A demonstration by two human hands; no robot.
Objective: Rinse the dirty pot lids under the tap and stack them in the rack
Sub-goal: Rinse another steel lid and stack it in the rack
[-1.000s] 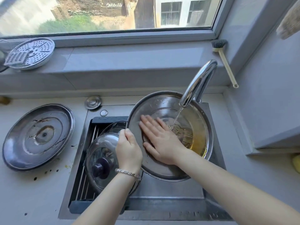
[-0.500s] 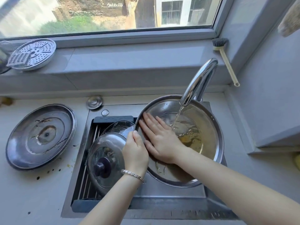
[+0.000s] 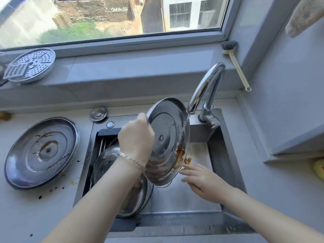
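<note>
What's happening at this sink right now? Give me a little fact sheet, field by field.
being rinsed: steel lid, tilted on edge under the tap, brown residue near its lower rim
left hand: grips the steel lid's rim
right hand: open, fingers straight, just below the lid's lower edge, over the sink
rack: in the sink's left side, holding stacked lids
waiting: stained lid lying on the counter
</note>
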